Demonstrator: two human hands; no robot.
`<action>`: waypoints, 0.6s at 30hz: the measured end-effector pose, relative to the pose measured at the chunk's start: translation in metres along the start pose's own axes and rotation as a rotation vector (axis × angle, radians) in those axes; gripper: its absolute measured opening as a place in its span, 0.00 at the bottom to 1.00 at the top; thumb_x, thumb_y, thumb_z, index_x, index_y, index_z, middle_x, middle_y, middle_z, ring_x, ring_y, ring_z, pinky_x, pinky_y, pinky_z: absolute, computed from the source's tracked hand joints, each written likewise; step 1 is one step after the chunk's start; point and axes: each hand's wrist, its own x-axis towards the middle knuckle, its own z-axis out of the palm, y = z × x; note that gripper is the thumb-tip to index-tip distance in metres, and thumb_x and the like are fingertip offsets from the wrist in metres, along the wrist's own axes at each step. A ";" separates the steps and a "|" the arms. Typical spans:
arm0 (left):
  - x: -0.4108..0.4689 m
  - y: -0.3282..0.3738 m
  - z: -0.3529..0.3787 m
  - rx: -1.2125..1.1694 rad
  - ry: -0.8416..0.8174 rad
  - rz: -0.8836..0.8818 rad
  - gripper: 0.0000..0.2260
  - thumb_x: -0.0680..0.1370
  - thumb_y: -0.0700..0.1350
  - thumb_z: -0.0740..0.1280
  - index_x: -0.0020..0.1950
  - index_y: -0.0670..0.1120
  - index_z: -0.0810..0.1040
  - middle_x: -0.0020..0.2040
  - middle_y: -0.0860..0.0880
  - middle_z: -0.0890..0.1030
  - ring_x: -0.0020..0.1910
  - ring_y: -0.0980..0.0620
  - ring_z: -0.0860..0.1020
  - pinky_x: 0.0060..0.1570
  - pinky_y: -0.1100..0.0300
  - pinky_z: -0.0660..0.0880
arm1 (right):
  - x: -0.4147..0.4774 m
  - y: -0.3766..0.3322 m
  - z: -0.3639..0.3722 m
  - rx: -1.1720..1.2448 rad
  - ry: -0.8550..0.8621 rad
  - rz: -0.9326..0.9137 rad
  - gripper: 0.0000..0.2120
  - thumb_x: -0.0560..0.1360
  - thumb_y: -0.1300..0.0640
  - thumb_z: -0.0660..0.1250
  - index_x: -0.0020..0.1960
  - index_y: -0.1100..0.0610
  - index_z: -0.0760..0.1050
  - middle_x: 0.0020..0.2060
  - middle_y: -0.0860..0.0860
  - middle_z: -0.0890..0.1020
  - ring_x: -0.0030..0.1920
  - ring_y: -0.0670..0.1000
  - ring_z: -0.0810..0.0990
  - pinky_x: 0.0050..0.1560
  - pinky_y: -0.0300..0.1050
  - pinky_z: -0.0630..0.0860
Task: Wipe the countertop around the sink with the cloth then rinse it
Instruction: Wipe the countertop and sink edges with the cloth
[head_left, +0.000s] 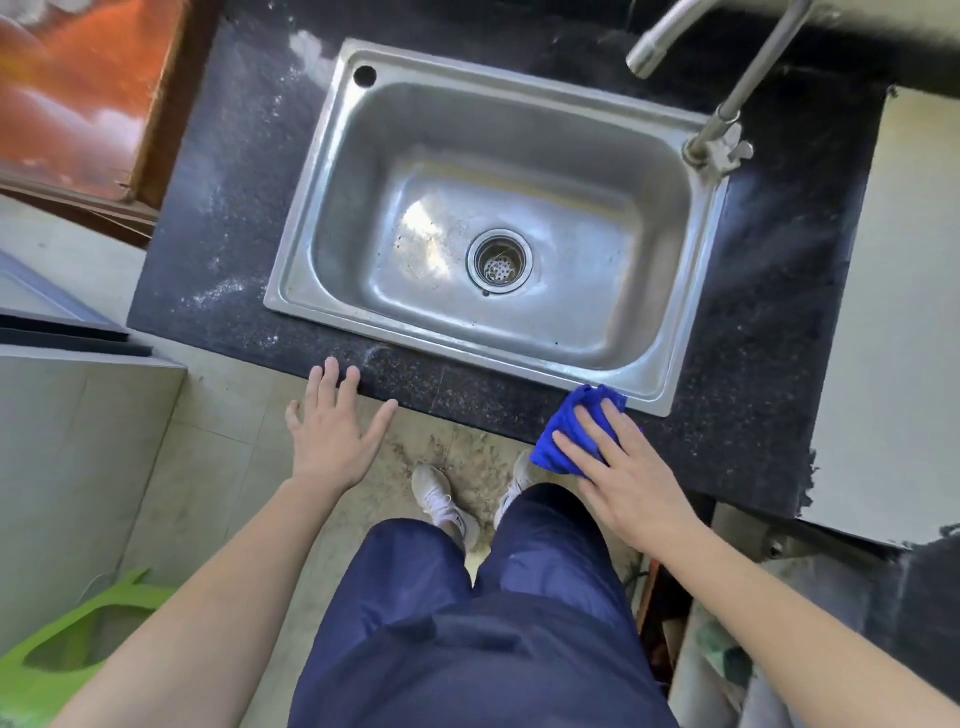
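A blue cloth lies bunched on the dark speckled countertop, at the front right corner of the steel sink. My right hand presses flat on the cloth with straight fingers. My left hand is spread open, its fingertips touching the counter's front edge left of the sink. White dust streaks mark the counter to the left of the sink. The basin is dry, with a round drain strainer.
A steel tap rises from the sink's back right corner, its spout over the basin's far right. A pale slab borders the counter on the right. A green stool stands on the floor at lower left.
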 end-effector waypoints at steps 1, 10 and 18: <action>0.000 0.000 -0.003 0.009 -0.013 0.002 0.33 0.80 0.66 0.53 0.80 0.49 0.59 0.82 0.47 0.51 0.81 0.48 0.47 0.75 0.38 0.49 | 0.008 -0.007 0.001 -0.001 -0.012 0.003 0.26 0.79 0.53 0.62 0.76 0.53 0.68 0.76 0.61 0.66 0.75 0.69 0.64 0.70 0.67 0.67; 0.013 -0.064 -0.041 0.071 -0.005 -0.017 0.33 0.80 0.66 0.53 0.81 0.51 0.55 0.82 0.46 0.48 0.81 0.47 0.46 0.74 0.36 0.48 | 0.142 -0.106 0.000 0.090 -0.105 -0.114 0.34 0.72 0.55 0.74 0.76 0.48 0.68 0.78 0.56 0.65 0.77 0.64 0.62 0.74 0.60 0.62; 0.074 -0.183 -0.085 0.069 0.029 0.001 0.35 0.80 0.66 0.54 0.81 0.49 0.54 0.82 0.45 0.46 0.81 0.46 0.46 0.74 0.35 0.50 | 0.245 -0.209 0.004 0.083 -0.176 -0.022 0.35 0.76 0.59 0.69 0.79 0.46 0.62 0.80 0.55 0.58 0.79 0.65 0.55 0.76 0.61 0.59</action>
